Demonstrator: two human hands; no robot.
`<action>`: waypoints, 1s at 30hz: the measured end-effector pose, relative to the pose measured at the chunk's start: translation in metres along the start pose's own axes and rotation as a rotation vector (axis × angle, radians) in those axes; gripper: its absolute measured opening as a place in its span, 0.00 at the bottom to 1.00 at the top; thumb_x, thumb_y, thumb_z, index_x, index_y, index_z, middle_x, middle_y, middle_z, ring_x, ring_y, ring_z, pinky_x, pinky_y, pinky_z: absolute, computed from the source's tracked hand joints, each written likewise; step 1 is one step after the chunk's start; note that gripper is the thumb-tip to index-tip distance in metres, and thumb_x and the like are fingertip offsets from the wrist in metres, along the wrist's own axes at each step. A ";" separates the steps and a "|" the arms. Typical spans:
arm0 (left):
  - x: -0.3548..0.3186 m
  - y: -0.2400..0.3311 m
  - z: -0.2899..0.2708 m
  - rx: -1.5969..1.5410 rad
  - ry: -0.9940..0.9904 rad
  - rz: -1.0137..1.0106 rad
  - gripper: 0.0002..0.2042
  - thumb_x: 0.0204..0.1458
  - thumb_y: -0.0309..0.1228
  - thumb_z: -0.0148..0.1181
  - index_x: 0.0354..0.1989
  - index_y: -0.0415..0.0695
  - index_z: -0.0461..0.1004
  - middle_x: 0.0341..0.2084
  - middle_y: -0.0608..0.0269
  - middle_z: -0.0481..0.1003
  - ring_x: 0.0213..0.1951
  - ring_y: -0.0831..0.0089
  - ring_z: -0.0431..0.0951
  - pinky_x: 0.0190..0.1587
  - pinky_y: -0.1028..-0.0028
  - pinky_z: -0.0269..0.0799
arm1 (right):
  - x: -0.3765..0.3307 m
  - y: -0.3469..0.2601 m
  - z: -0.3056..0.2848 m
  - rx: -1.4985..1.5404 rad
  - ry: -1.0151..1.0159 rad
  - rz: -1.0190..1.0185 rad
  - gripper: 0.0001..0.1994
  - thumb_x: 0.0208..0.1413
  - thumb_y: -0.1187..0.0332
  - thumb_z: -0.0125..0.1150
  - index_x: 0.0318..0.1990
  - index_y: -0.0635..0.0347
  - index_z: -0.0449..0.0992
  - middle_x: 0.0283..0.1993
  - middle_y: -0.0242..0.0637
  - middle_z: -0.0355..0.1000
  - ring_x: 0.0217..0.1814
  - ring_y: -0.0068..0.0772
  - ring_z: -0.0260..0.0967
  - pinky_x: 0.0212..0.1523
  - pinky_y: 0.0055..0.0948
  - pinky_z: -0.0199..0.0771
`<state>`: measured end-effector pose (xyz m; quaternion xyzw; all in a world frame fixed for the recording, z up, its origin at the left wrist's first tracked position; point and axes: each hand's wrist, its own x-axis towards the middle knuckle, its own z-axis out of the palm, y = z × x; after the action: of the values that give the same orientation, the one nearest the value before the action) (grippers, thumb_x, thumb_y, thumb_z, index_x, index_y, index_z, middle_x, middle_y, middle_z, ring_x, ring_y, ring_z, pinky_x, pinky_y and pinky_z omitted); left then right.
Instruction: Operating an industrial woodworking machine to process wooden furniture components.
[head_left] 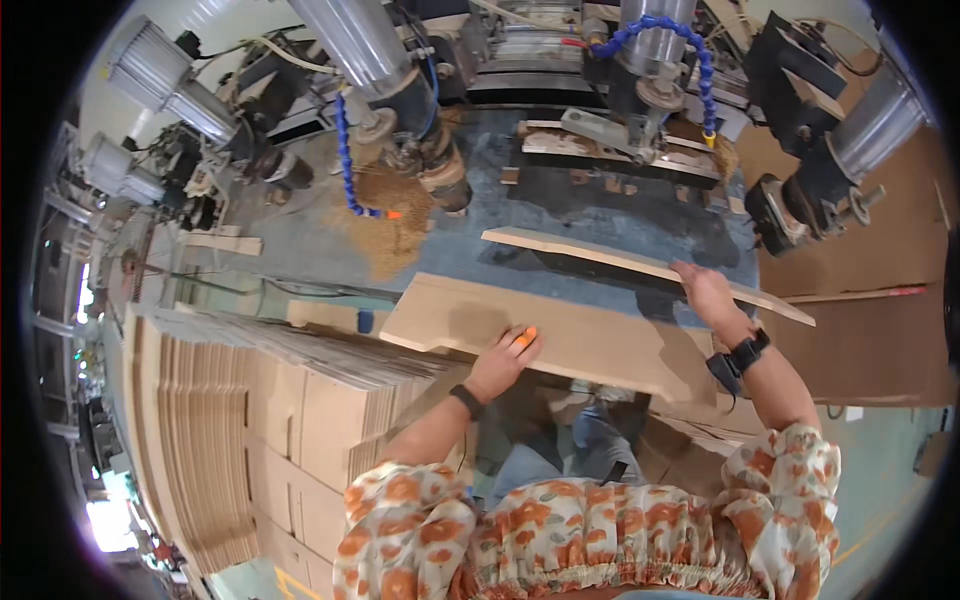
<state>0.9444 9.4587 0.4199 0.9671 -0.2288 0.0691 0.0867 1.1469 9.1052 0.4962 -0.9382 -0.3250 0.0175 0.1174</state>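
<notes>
A wide tan board [590, 345], slanted at its left end, lies along the near edge of the blue-grey machine table and overhangs it. My left hand [503, 364] rests at this board's near edge with curled fingers. A small orange object [528, 336] shows between those fingers; its kind is unclear. Beyond the wide board, a narrower wooden board [585, 253] stands tilted on its edge, throwing a dark shadow on the table. My right hand [706, 294] grips that narrower board toward its right end, fingers over the top edge.
Machine heads with blue jointed hoses [347, 150] hang over the table [480, 190]. Sawdust [385, 215] is heaped under the left one. At the back right sits a clamping fixture [620, 150] near small wood offcuts. Stacked flat cardboard [205, 440] stands at the left.
</notes>
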 end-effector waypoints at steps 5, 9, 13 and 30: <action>-0.058 0.007 -0.125 -0.004 -0.251 -0.019 0.22 0.44 0.28 0.53 0.52 0.47 0.68 0.50 0.60 0.69 0.53 0.61 0.68 0.52 0.65 0.69 | 0.041 0.002 0.082 -0.017 0.153 -0.083 0.20 0.51 0.71 0.54 0.54 0.54 0.69 0.49 0.46 0.71 0.48 0.52 0.69 0.48 0.40 0.71; -0.091 0.024 -0.200 0.259 -0.205 -0.066 0.18 0.44 0.28 0.54 0.46 0.46 0.71 0.48 0.59 0.71 0.50 0.61 0.72 0.51 0.65 0.70 | 0.063 0.032 0.114 -0.082 0.155 -0.205 0.31 0.46 0.59 0.63 0.59 0.52 0.63 0.60 0.43 0.62 0.64 0.51 0.53 0.63 0.45 0.55; -0.143 0.039 -0.271 0.542 -0.158 -0.266 0.14 0.47 0.28 0.55 0.44 0.46 0.74 0.45 0.58 0.72 0.47 0.62 0.74 0.50 0.64 0.71 | 0.093 0.025 0.136 -0.107 0.149 -0.189 0.31 0.47 0.57 0.62 0.60 0.51 0.63 0.62 0.42 0.59 0.67 0.48 0.49 0.64 0.49 0.52; -0.506 0.041 -0.450 1.333 0.322 -1.174 0.18 0.50 0.24 0.54 0.52 0.49 0.69 0.43 0.62 0.75 0.44 0.62 0.75 0.45 0.66 0.71 | 0.086 -0.105 0.126 0.118 0.161 -0.047 0.29 0.48 0.69 0.62 0.60 0.59 0.61 0.63 0.49 0.57 0.65 0.50 0.54 0.63 0.39 0.56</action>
<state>0.4351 9.7304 0.7766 0.7566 0.4042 0.2664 -0.4396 1.1377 9.2643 0.4022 -0.9201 -0.3350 -0.0415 0.1984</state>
